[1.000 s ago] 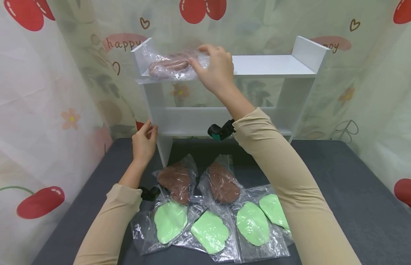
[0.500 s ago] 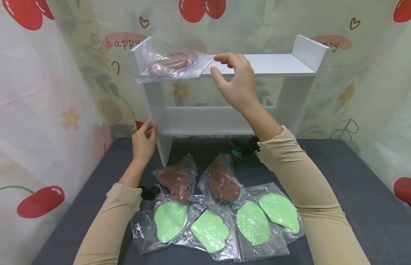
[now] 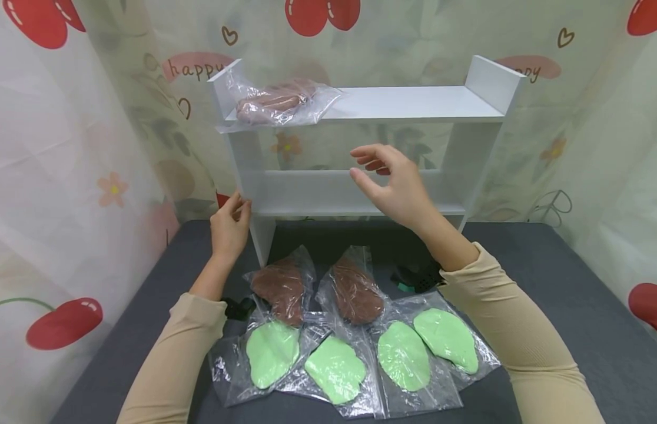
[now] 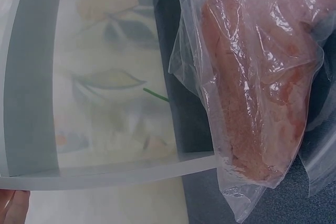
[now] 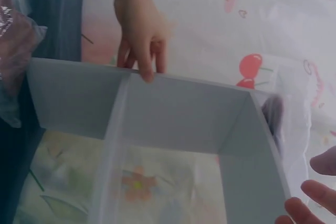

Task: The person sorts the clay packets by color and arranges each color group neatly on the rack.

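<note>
My left hand [image 3: 231, 228] grips the left side panel of a white shelf [image 3: 413, 103]. In the right wrist view, the left thumb [image 5: 145, 69] lies on the panel's inner side, with the other fingers outside. My right hand [image 3: 397, 185], holding nothing, hovers before the middle of the shelf with fingers loosely bent. On the top board's left end lies a clear plastic bag with a brown lump [image 3: 275, 103] inside, its edge hanging slightly over the front.
Below the shelf, two bagged brown pieces [image 3: 357, 294] lie on the dark table [image 3: 561, 306]. Nearer are several bagged flat green pieces [image 3: 336, 371], partly overlapping. A patterned curtain [image 3: 599, 129] encloses the back and sides. A thin cable [image 3: 555, 206] lies at the back right.
My right hand has let go of the bag on the top board, then moved right and down. The bag stays on the board. My left hand has not moved.
</note>
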Tool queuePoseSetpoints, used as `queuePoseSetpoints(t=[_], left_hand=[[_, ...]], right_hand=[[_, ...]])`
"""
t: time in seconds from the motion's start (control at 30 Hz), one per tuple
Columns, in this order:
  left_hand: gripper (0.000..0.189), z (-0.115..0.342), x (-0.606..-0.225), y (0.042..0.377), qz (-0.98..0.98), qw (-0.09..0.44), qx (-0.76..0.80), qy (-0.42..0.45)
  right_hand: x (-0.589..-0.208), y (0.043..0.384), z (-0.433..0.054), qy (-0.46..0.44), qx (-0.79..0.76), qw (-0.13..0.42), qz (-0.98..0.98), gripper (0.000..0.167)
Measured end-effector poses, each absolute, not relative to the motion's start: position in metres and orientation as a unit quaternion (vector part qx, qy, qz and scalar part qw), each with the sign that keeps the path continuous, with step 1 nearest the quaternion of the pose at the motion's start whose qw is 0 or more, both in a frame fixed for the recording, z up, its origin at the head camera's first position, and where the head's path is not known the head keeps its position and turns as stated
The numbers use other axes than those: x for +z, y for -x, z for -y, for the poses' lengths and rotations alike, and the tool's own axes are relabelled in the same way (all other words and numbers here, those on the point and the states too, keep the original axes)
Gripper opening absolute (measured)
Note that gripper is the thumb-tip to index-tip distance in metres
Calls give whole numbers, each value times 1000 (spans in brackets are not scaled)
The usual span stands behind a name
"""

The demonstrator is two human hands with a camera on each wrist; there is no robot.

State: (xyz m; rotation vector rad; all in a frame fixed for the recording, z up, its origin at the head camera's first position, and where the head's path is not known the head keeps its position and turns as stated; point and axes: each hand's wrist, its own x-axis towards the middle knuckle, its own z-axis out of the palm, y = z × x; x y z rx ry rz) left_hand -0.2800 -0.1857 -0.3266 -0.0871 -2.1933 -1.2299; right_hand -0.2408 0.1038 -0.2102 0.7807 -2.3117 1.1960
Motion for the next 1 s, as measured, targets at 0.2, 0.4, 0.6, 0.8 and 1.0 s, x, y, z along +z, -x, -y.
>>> queuePoseSetpoints(t=[0.2, 0.4, 0.6, 0.8, 1.0], left_hand=[[41, 185, -326, 280, 831, 306, -463, 34], [42, 185, -326, 279, 833, 308, -459, 35], [42, 186, -327, 280, 831, 312, -459, 39], [42, 186, -327, 280, 830, 311, -462, 40], [42, 186, -328, 279, 828, 314, -462, 42]], right_hand=[[-238, 232, -119, -283, 402, 174, 853, 37], [-273, 229, -135, -269, 410, 118, 864, 37], [-305, 228, -148, -228, 428, 60, 872, 40], [-335, 230, -156, -214, 434, 26, 875, 42], [-367, 231, -162, -193, 437, -27, 878, 46]])
